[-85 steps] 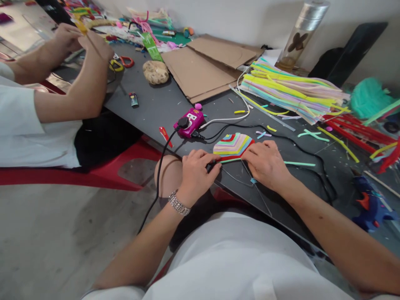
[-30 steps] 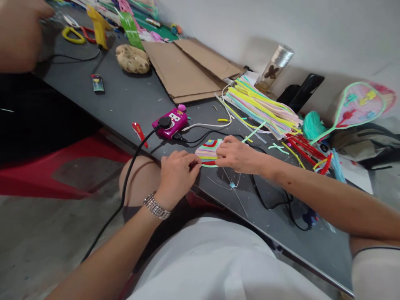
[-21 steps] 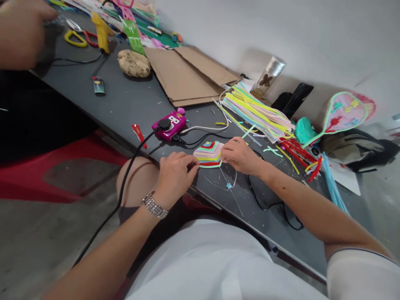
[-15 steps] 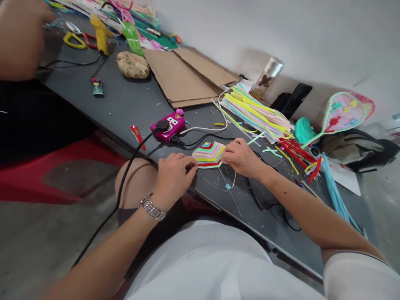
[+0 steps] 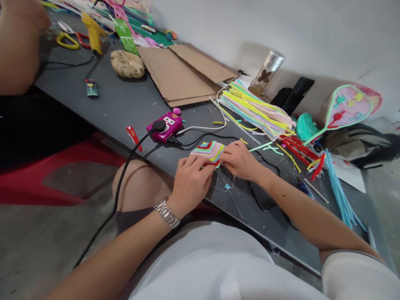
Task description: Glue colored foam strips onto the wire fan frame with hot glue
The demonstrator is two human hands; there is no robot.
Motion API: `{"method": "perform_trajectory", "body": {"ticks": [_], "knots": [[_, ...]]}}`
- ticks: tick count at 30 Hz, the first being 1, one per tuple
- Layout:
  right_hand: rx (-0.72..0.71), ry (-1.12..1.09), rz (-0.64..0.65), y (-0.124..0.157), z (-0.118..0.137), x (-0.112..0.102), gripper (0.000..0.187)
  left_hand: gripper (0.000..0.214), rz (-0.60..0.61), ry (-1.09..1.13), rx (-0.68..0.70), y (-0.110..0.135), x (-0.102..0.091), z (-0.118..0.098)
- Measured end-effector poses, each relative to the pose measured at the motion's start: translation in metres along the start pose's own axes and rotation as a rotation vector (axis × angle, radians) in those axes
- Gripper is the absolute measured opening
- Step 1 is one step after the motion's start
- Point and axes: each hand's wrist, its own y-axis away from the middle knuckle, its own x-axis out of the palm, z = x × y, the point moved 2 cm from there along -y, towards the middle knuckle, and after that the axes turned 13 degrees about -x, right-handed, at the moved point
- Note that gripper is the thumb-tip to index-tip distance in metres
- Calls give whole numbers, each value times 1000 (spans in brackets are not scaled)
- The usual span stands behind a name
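A small striped piece made of chenille stems (image 5: 210,149), in rows of green, pink, yellow, red and blue, lies near the table's front edge. My left hand (image 5: 193,177), with a metal watch on its wrist, is closed with thumb and fingers pressed on the lower edge of the piece. Opposite it, my right hand (image 5: 239,160) pinches the piece's right corner. My fingers hide much of the lower rim. Just below, thin wires with a light blue star-shaped bit (image 5: 227,186) rest on the table.
Behind stand a purple power adapter (image 5: 165,126) with black cords, flat cardboard (image 5: 184,75) and a bundle of chenille stems (image 5: 253,108). Blue stems (image 5: 340,191) lie at right. A yellow glue gun (image 5: 93,33) and another person's arm (image 5: 20,46) are at far left.
My left hand has slid right along the lower edge of the striped piece, closer to my right hand. My right hand stays at the right corner. The view has shifted slightly.
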Motion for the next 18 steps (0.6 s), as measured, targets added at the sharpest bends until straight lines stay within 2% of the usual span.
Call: {"method": "perform_trajectory", "body": {"ticks": [6, 11, 14, 18], "knots": [[41, -35, 22, -5, 2, 1, 16, 11, 110, -29, -137, -20, 18, -6], [119, -152, 18, -5, -1, -4, 10, 11, 103, -52, -188, -24, 19, -7], [193, -217, 17, 4, -10, -12, 4, 13, 99, -20, -208, -24, 18, -7], [270, -292, -13, 19, -24, -21, 8, 14, 121, 7, -230, -26, 19, -6]]}}
